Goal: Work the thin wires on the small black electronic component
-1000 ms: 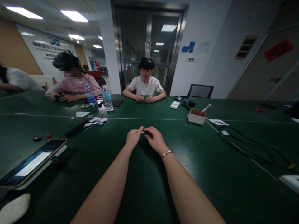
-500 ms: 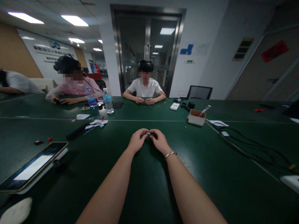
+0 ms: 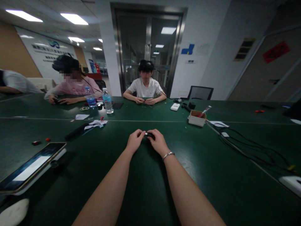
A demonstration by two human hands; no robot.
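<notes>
Over the green table (image 3: pixel 150 191), my right hand (image 3: pixel 159 142) grips a small black object with a silver end (image 3: pixel 150 135); it is too small to name surely. The silver end points left, toward my other hand. My left hand (image 3: pixel 135 141) is closed in a pinch, thumb and fingertips at that silver end. Anything else between the left fingertips is hidden. A metal bracelet (image 3: pixel 168 155) circles my right wrist.
At left lie a phone (image 3: pixel 33 166) propped on a white block, a white mouse-like object (image 3: pixel 14 212) and a black rod (image 3: pixel 76 131). Two water bottles (image 3: pixel 108 102) stand farther back. A small box (image 3: pixel 197 120) and black cables (image 3: pixel 249 142) lie right. Co-workers (image 3: pixel 146 86) sit opposite.
My left fingers have shifted slightly left along the object, so more of its silver end shows. My right hand keeps its hold, and the view has turned slightly.
</notes>
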